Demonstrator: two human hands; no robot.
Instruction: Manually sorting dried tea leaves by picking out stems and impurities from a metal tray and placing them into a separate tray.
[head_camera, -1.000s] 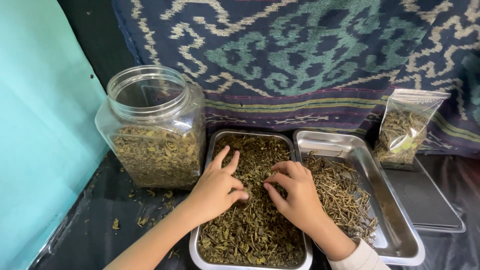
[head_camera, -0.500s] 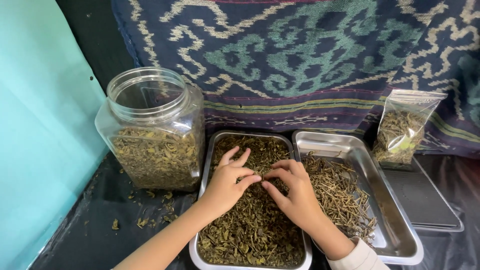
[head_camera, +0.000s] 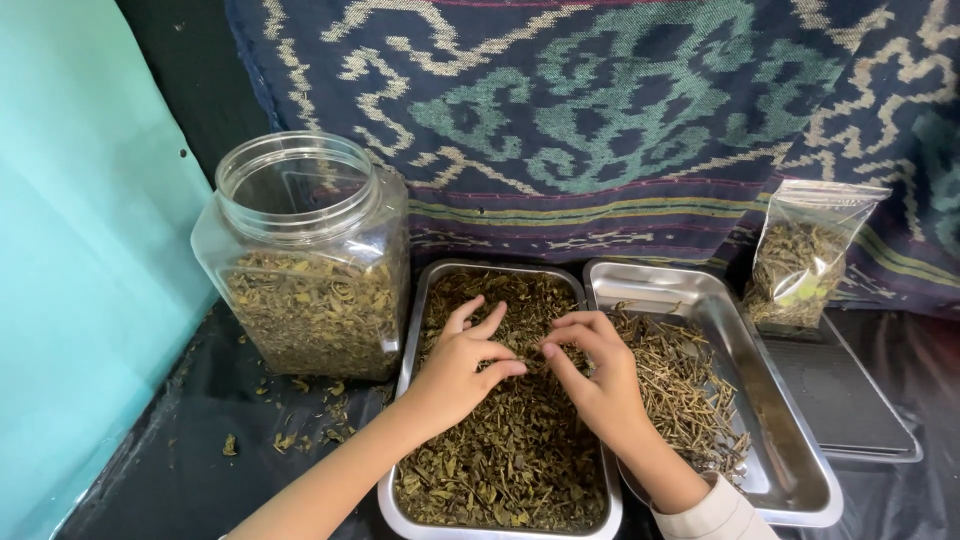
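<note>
A steel tray (head_camera: 412, 318) full of dried green leaves (head_camera: 500, 460) lies in front of me. My left hand (head_camera: 458, 365) rests on the leaves near the tray's middle, thumb and forefinger pinched into them. My right hand (head_camera: 598, 372) hovers just to the right, its fingertips pinched together over the leaves, close to the left hand's fingers. A second steel tray (head_camera: 790, 440) to the right holds a heap of thin dried stems (head_camera: 680, 385). Whether either pinch holds a stem is too small to tell.
A clear plastic jar (head_camera: 305, 260), open and part-filled with dried leaves, stands at the left. A clear bag of leaves (head_camera: 805, 255) stands on a flat black scale (head_camera: 840, 390) at the right. Patterned cloth (head_camera: 620, 110) hangs behind; a teal wall (head_camera: 80, 270) on the left. Leaf crumbs dot the black sheet (head_camera: 230, 440).
Both hands shifted slightly toward the far end of the leaf tray. My right hand lifted a little and drew its fingertips together; my left hand closed its thumb and forefinger.
</note>
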